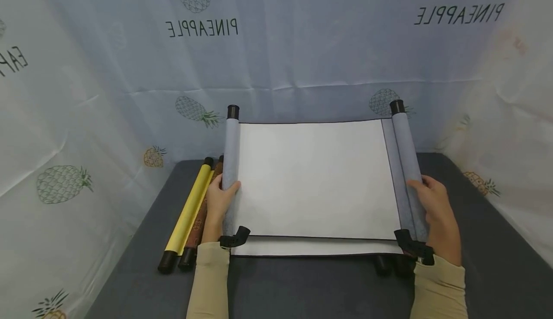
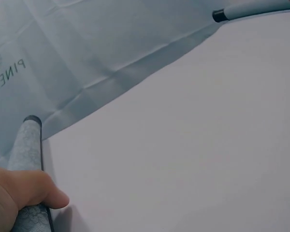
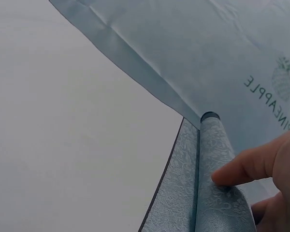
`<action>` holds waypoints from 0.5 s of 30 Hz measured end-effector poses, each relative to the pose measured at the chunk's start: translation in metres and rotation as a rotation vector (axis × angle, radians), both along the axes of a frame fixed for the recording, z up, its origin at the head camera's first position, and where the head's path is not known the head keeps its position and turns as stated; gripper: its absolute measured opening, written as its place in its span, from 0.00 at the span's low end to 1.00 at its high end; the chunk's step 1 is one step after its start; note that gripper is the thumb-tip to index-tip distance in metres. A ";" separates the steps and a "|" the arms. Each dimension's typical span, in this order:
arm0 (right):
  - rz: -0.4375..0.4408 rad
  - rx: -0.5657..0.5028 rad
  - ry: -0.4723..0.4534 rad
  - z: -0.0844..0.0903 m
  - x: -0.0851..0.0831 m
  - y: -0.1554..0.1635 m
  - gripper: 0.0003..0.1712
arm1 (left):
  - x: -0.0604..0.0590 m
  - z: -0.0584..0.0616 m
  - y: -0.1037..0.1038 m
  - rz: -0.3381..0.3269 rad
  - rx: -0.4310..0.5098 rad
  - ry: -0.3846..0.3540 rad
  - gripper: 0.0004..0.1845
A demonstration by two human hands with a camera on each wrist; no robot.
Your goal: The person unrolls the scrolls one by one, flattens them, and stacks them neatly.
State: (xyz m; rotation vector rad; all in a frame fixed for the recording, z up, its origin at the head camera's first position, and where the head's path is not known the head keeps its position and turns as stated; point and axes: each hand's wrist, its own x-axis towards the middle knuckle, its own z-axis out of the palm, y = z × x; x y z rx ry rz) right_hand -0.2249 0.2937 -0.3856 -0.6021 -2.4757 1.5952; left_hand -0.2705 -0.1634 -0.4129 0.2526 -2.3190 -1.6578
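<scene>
A hanging scroll with a blank white sheet (image 1: 311, 179) is spread between two rolled ends, upright in front of me. Its left roll (image 1: 231, 141), blue-grey with a black cap, is gripped by my left hand (image 1: 219, 201), the thumb lying over the front in the left wrist view. On the other side my right hand (image 1: 437, 208) holds the right roll (image 1: 406, 151); a strip of patterned blue-grey brocade (image 3: 176, 179) borders the paper there. Fingers behind both rolls are mostly hidden. Below the sheet's lower edge shows another white band (image 1: 315, 247).
Left of the scroll, a yellow rolled scroll (image 1: 190, 208) and a brown one (image 1: 199, 218) lie on the dark table (image 1: 311, 290). Dark scroll ends (image 1: 382, 265) poke out under the lower right corner. A pineapple-print curtain (image 1: 302, 45) hangs behind and at both sides.
</scene>
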 end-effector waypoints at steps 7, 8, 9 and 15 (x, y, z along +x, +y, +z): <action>-0.042 -0.022 0.009 -0.001 -0.001 0.001 0.38 | -0.001 -0.002 -0.002 0.000 -0.013 0.029 0.29; -0.054 -0.030 0.009 -0.001 -0.001 0.001 0.38 | -0.001 -0.002 -0.003 -0.003 -0.013 0.037 0.29; -0.065 -0.039 0.012 -0.001 -0.001 0.001 0.38 | -0.001 -0.001 -0.003 -0.006 -0.014 0.044 0.30; -0.101 -0.079 0.003 0.001 -0.001 0.003 0.38 | -0.001 0.000 -0.004 -0.032 -0.028 0.064 0.36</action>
